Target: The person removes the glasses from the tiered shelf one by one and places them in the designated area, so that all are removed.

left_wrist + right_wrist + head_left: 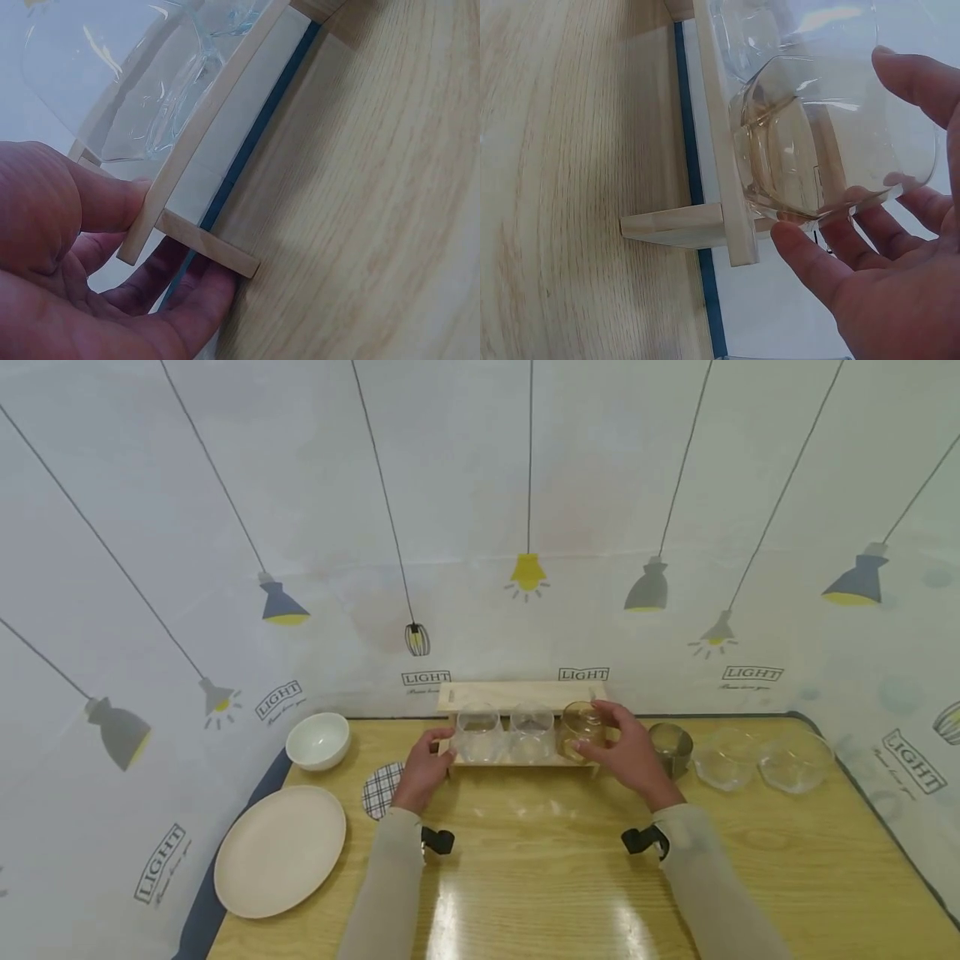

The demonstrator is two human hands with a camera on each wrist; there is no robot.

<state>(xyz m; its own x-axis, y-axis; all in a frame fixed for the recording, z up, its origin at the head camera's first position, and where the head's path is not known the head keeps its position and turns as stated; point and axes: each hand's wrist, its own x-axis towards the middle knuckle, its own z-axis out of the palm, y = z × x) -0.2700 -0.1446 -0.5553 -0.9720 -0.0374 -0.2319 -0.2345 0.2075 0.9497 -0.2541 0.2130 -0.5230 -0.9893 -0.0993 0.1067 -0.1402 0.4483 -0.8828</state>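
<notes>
A small wooden rack (517, 693) stands against the back wall, bearing two clear glasses (478, 735) and an amber-tinted glass (576, 722) at its right end. My right hand (630, 758) holds the amber glass, with fingers spread round its side; in the right wrist view the glass (802, 150) sits close over the front slat (727, 150). At the rack's left end, my left hand (426, 772) grips the frame. The left wrist view shows the thumb (112, 199) against the slat's end and the other fingers behind the short leg (210, 244).
Right of the rack stand a darker tinted glass (671, 747) and two clear glass bowls (795, 764). To the left are a white bowl (318, 742), a checked round coaster (381, 789) and a large pale plate (281, 852). A wall sheet (480, 527) rises behind the table (540, 877).
</notes>
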